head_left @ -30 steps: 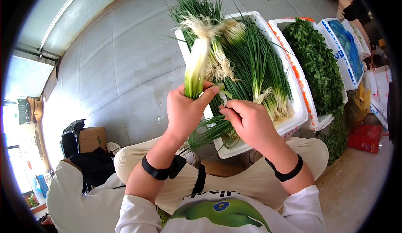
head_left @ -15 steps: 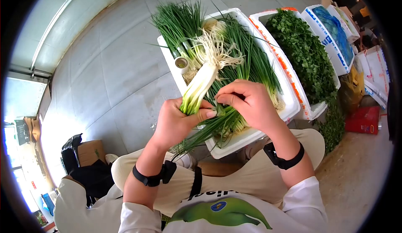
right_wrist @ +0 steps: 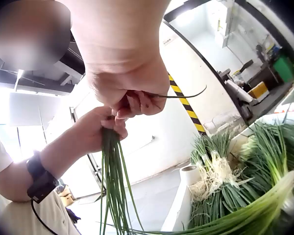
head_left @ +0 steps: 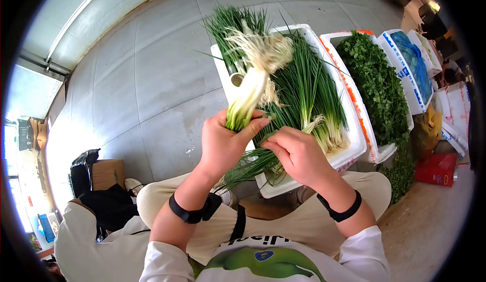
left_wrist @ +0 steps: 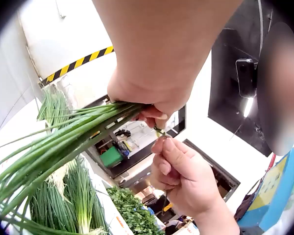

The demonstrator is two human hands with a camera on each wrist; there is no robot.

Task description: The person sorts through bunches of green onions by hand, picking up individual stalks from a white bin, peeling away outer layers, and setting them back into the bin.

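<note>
A bunch of spring onions is gripped round its stalks by my left hand. Its white roots point up and away, blurred; its green leaves trail below the fist. My right hand is close beside the left thumb, fingers curled and fingertips pinched together. A thin dark strand sticks out from the right hand in the right wrist view. The hands meet over the near part of a white foam box holding more spring onions.
A roll of tape stands at the box's left side. To the right are a foam box of leafy herbs, a box with blue wrapping and a red box. A cardboard box stands on the floor at left.
The bunch's root end tipped right, then swung back up and left. My left hand keeps its grip. The right hand rose against the left thumb, then drew slightly down and away.
</note>
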